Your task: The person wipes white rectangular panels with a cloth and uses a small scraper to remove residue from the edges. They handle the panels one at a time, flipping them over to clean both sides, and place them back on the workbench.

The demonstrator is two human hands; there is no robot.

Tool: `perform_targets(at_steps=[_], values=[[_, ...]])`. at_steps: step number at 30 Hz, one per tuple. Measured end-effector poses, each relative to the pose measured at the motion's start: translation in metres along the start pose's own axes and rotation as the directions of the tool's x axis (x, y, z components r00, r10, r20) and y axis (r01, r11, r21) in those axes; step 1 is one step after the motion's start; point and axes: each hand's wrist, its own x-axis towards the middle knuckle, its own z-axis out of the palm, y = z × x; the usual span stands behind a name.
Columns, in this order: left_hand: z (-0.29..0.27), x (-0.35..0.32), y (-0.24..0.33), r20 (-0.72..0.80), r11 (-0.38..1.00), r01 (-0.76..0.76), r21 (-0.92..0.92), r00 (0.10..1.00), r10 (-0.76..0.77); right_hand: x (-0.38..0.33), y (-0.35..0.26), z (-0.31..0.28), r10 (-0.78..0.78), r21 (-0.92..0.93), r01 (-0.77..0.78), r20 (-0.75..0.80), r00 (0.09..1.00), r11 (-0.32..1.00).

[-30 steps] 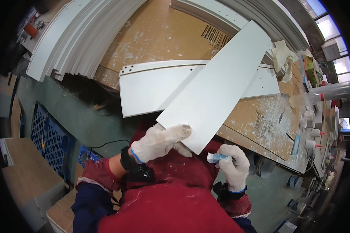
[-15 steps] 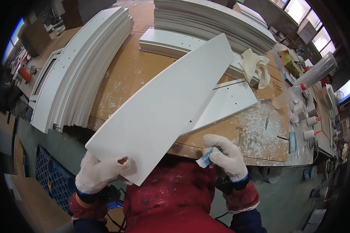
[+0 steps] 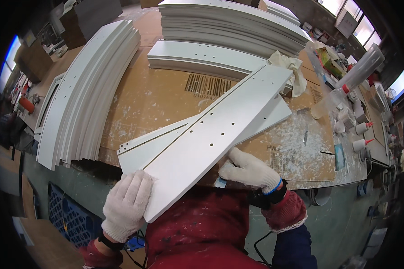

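Observation:
A long white panel (image 3: 197,152) with drilled holes and a groove along one edge lies slantwise in front of me. My left hand (image 3: 129,204), in a white knit glove, grips its near end, fingers laid over the top face. A second grooved white panel (image 3: 139,154) lies beneath it on the cardboard-covered table. Beside the near long edge of the upper panel is my right hand (image 3: 251,171), gloved too and closed on a small folded blue-and-white piece (image 3: 220,182). Its fingertips are partly hidden, and whether they touch the panel I cannot tell.
Stacks of curved white panels stand at the left (image 3: 85,94) and at the back (image 3: 229,27). A shorter pile (image 3: 202,54) lies before the back stack, with a cream cloth (image 3: 289,67) at its right end. Glue bottles (image 3: 361,144) with red tips stand at the right.
The upper panel has turned over, from its plain face to the drilled, grooved one. My left hand has rolled over onto its end. My right hand has moved left, closer to the panel's edge.

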Motion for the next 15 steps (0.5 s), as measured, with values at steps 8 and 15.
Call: perform_targets(at_steps=[8,15], values=[[0.05,-0.018,0.003,0.184,0.109,0.528,-0.842,0.471,-0.863,0.014,0.017,0.007,-0.009,0.045,0.01,-0.032,0.999,0.999],[0.049,0.0,0.017,0.226,0.028,0.404,-0.914,0.567,-0.792,0.022,0.019,0.01,0.126,0.333,-0.119,0.0,0.992,0.935]])
